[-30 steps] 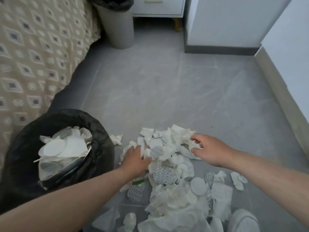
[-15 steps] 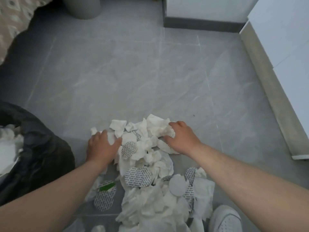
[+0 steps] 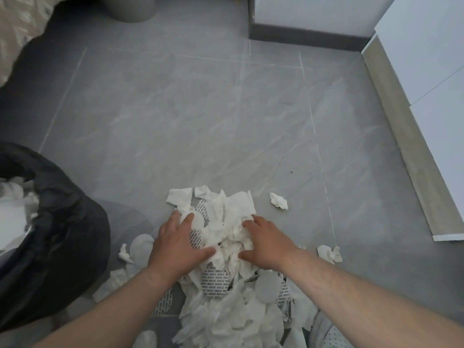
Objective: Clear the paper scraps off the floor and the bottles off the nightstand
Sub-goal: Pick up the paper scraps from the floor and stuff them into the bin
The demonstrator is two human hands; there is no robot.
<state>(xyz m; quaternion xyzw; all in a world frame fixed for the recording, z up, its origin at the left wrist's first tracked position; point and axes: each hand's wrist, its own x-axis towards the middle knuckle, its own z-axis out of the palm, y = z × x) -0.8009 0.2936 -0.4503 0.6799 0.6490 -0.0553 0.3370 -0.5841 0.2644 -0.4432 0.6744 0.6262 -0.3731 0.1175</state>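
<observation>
A heap of white paper scraps (image 3: 226, 217), crumpled tissue mixed with round printed discs, lies on the grey tiled floor at the bottom centre. My left hand (image 3: 177, 243) presses on the heap's left side, fingers spread, thumb turned inward. My right hand (image 3: 267, 243) rests on its right side, fingers curled into the tissue. Both hands squeeze a bunch of scraps between them. A loose crumpled scrap (image 3: 278, 200) lies apart to the right, another scrap (image 3: 329, 252) near my right wrist. No bottles or nightstand are in view.
A bin lined with a black bag (image 3: 62, 234), holding paper, stands at the left. A grey bin base (image 3: 130, 11) sits at the top left beside a patterned bedspread (image 3: 17, 33). White cabinets (image 3: 431, 71) run along the right. My white shoe (image 3: 331, 332) is at the bottom.
Both hands have drawn closer together, pushing the scraps into a tighter bunch. The camera has tilted down and to the right, so the black bag shows less.
</observation>
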